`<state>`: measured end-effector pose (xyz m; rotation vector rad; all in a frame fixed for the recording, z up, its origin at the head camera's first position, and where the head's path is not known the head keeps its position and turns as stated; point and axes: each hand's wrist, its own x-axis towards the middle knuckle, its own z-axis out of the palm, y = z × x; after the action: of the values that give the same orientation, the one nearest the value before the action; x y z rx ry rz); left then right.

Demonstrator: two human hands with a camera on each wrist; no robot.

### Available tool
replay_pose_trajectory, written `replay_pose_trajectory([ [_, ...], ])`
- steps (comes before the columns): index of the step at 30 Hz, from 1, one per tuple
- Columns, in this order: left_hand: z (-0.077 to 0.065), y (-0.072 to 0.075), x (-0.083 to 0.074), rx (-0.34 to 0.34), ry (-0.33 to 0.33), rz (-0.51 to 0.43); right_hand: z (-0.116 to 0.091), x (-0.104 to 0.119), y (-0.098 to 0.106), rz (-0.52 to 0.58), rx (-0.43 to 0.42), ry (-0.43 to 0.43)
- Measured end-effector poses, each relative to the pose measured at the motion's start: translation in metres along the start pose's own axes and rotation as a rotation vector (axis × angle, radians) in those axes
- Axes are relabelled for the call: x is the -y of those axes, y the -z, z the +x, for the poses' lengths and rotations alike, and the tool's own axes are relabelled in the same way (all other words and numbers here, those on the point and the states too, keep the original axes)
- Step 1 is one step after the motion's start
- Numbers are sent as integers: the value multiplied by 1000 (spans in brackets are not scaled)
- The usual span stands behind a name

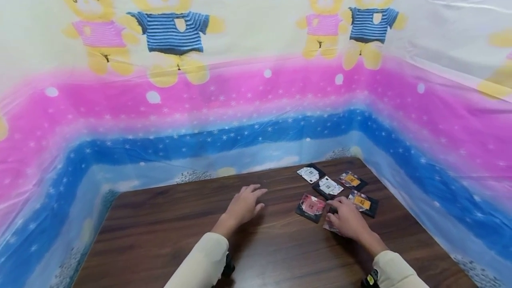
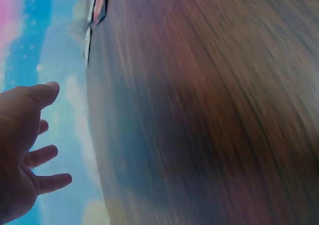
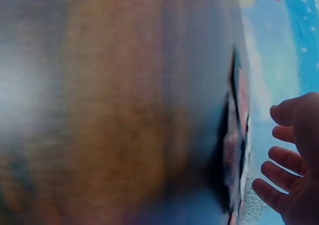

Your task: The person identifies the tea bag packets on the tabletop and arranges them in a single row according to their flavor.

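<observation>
The task's thing, a reddish packet, lies on the surface partly beneath the right hand, at that hand's eight o'clock. The right hand's grip is apart, fingers loosely spread and clamped on nothing; whether a fingertip touches is hard to tell. The left hand, at nine o'clock, is likewise apart and holds nothing.

The packet looks thin and light, probably slick and a little bendy; an edge pinched between thumb and finger should serve better than its flat face.

A red packet sits just beside it at ten o'clock, a white packet at twelve, an orange packet at one. The surface's edge runs near at three; room widens towards nine and six.
</observation>
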<state>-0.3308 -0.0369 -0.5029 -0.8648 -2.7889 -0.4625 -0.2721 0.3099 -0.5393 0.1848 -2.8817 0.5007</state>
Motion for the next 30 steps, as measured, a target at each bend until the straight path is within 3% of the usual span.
replay_pose_trajectory([
  [8,23,-20,-33,16,-89,35,-9,-6,-13,-50,67,0],
  [17,44,-47,-70,78,-138,22,-15,-8,-22,-8,39,-37],
  [24,58,-66,-91,83,-219,-16,-17,-8,-20,12,63,-38],
  [30,70,-75,-105,126,-241,41,-19,-10,-20,10,20,-6],
])
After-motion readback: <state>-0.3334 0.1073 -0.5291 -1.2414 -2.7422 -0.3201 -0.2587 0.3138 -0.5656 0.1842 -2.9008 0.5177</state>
